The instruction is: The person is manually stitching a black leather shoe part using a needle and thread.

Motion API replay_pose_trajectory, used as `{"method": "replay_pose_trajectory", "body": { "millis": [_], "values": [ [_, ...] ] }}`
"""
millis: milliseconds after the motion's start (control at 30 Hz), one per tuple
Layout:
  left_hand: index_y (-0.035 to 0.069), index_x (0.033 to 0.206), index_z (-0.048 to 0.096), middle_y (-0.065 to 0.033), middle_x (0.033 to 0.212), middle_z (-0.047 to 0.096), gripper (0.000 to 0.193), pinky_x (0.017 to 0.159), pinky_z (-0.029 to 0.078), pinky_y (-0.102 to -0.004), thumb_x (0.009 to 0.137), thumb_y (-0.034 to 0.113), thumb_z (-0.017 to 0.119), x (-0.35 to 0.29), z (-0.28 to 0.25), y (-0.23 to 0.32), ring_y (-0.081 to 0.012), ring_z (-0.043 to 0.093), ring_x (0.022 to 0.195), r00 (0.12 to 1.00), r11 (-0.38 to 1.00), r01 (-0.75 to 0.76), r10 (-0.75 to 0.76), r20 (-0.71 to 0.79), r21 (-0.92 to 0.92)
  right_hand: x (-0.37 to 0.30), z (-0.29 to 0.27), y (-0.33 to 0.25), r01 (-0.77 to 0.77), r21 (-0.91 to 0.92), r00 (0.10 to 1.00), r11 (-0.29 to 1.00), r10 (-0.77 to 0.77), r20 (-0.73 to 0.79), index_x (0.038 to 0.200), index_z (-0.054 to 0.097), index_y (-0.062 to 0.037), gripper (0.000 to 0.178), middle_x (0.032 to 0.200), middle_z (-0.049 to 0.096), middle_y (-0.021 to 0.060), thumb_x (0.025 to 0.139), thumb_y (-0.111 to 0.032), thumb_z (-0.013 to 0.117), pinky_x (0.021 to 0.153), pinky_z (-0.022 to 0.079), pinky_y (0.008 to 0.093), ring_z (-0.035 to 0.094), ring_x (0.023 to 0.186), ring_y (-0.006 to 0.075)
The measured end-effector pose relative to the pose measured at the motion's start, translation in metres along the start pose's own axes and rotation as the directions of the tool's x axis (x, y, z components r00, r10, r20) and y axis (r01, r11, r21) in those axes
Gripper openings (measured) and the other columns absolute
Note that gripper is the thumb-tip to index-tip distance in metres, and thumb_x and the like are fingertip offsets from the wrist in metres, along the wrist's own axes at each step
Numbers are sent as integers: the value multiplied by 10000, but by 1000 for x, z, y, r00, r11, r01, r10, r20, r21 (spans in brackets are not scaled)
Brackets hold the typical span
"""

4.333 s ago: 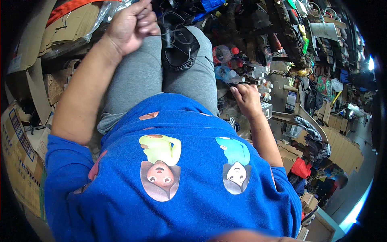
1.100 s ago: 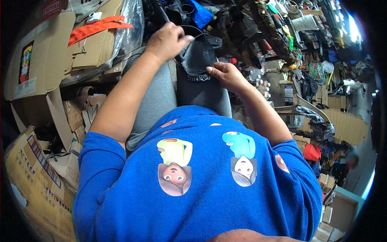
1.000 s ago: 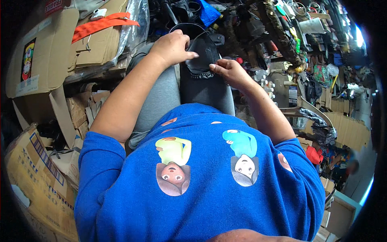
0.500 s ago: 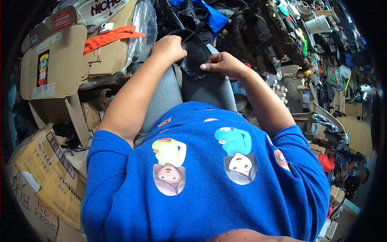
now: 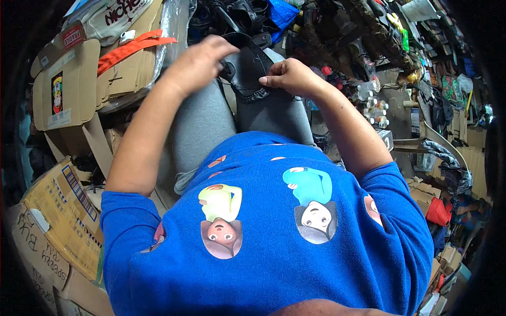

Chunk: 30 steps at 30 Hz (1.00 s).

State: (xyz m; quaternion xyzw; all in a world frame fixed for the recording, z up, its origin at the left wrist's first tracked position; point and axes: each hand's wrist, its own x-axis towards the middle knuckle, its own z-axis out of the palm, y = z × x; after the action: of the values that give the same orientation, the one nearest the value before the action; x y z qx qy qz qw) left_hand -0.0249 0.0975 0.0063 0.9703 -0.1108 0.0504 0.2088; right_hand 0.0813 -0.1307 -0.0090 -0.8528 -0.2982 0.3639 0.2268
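Observation:
Across my grey-trousered thighs [image 5: 205,118] lies a black shoe upper [image 5: 249,71], its hollow side facing up and a gathered, stitched-looking edge toward me. My right hand [image 5: 293,76] pinches its right edge between thumb and fingers. Over at its left side is my left hand [image 5: 199,62], raised and smeared by motion. Whether those left fingers hold anything, such as a thread or small tool, cannot be made out.
Black shoes [image 5: 250,16] and a blue plastic sheet [image 5: 283,20] lie just beyond my knees. Cardboard boxes [image 5: 71,84] and an orange strap [image 5: 129,50] are at left. Small bottles [image 5: 376,111] and dark cluttered piles [image 5: 337,31] stand at right.
My left hand has moved off the shoe upper's far left edge, leftward and toward me. My right hand keeps its pinch on the right edge. The view has shifted slightly.

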Motion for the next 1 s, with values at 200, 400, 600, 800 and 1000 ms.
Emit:
{"method": "replay_pose_trajectory", "body": {
  "millis": [200, 400, 600, 800, 1000],
  "values": [
    [88, 1025, 621, -90, 1078, 597, 314, 859, 493, -370, 737, -36, 621, -20, 6, -6, -305, 597, 984, 996, 998, -20, 24, 81, -52, -4, -2, 1, 50, 188, 998, 981, -53, 15, 787, 694, -36, 324, 629, 594, -15, 810, -358, 716, 586, 416, 242, 512, 608, 59],
    [57, 890, 632, -88, 959, 623, 215, 770, 513, -357, 699, -43, 635, -41, 2, -4, -287, 630, 878, 999, 998, -39, 39, 0, -52, -1, 0, 5, 86, 211, 996, 974, -90, 13, 783, 692, -42, 315, 616, 578, -25, 810, -355, 718, 583, 413, 244, 500, 599, 57],
    [53, 872, 637, -83, 954, 627, 208, 771, 517, -357, 692, -51, 629, -37, 6, -3, -281, 633, 880, 998, 998, -52, 51, -31, -34, -4, -6, -4, 74, 127, 996, 989, -80, 39, 813, 690, -30, 311, 635, 594, -1, 811, -340, 718, 596, 426, 255, 516, 618, 69],
    [53, 881, 643, -82, 958, 627, 195, 774, 519, -353, 707, -33, 637, -37, 6, -1, -278, 633, 884, 999, 999, -38, 37, -29, -26, -2, -5, -5, 81, 89, 996, 993, -85, 39, 833, 689, -19, 316, 651, 608, 23, 804, -332, 722, 617, 443, 267, 541, 640, 86],
    [44, 883, 651, -108, 891, 621, 162, 760, 491, -340, 758, 131, 708, -18, 17, 28, -278, 617, 847, 1000, 943, -8, 13, 14, -333, 0, -4, -25, 193, -253, 967, 948, -227, -114, 842, 671, -42, 310, 708, 644, 99, 778, -340, 725, 641, 470, 310, 609, 656, 179]
  ]
}}
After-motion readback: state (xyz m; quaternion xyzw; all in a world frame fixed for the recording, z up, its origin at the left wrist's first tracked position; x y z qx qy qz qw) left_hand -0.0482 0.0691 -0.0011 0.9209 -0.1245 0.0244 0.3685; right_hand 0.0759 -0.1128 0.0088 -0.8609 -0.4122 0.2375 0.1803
